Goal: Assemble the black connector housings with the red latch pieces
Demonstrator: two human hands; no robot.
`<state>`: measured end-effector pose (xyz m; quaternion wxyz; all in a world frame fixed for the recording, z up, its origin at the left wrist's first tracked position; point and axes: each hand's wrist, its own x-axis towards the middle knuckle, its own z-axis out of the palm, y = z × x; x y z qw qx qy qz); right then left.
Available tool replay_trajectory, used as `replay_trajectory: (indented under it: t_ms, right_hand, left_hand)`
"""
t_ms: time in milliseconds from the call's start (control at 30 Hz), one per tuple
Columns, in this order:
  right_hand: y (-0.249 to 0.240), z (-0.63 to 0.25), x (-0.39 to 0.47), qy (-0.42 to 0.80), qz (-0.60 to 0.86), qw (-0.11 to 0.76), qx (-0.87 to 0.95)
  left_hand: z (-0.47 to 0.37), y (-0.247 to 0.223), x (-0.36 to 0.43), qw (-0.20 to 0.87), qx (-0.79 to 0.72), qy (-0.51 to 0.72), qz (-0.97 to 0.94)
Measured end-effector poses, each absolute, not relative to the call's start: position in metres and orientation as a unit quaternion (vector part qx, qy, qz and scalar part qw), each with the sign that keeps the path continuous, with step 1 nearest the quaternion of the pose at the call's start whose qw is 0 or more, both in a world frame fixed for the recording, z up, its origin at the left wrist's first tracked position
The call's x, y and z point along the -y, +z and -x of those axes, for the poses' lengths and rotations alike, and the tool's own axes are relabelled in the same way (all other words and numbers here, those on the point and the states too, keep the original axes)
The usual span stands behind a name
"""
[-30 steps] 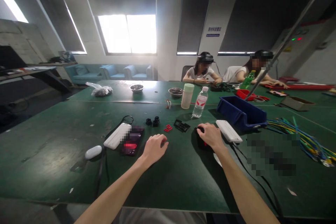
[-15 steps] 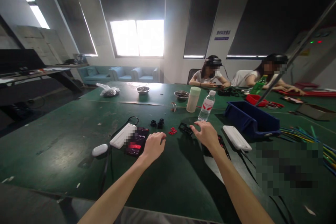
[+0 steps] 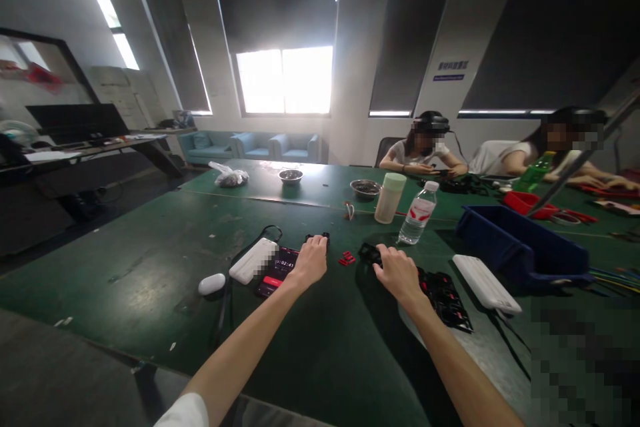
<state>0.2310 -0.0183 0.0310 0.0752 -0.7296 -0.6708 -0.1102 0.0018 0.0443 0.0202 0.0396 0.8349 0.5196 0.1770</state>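
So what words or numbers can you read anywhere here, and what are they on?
"02:41", roughly: on the phone beside the left hand; small, so the last digit is unsure.
Blue wall sign: white characters, too small to read.
Water bottle with a red label: print too blurred to read.
Green bottle by the other people: label unreadable.
Part of the white power bank is blurred out.

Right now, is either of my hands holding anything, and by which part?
It cannot be told for sure. The left hand reaches onto small black parts, the right hand onto a black frame piece; no grip shows.
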Motion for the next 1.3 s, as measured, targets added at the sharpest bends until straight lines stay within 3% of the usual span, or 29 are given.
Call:
replay_trajectory:
  t_ms: [233,567,900,1033,1167,1300]
  right_hand:
    - [0.01,-0.233,0.043,-0.108,0.645,0.196,0.731]
    - [0.0,-0.225,0.062,0.004,0.648,0.235,0.724]
    - [0.008,-0.221,0.062,0.008,0.675,0.215,0.705]
    - [0.016,-0.224,0.065,0.079,0.703,0.2,0.678]
    - [0.018,-0.239,0.065,0.106,0.663,0.221,0.707]
    - [0.017,-0.25,0.065,0.051,0.594,0.174,0.784]
  left_hand:
    - [-0.01,0.016,-0.055,0.014,-0.535,0.169,-0.828]
    - [0.007,0.027,-0.015,0.018,-0.489,0.175,-0.854]
    - [0.025,0.015,0.01,0.136,-0.427,0.247,-0.859]
    - [0.027,0.017,0.011,0.136,-0.415,0.236,-0.868]
    - [0.03,0.017,0.01,0.16,-0.426,0.236,-0.858]
    - [0.035,0.018,0.007,0.189,-0.457,0.216,-0.842]
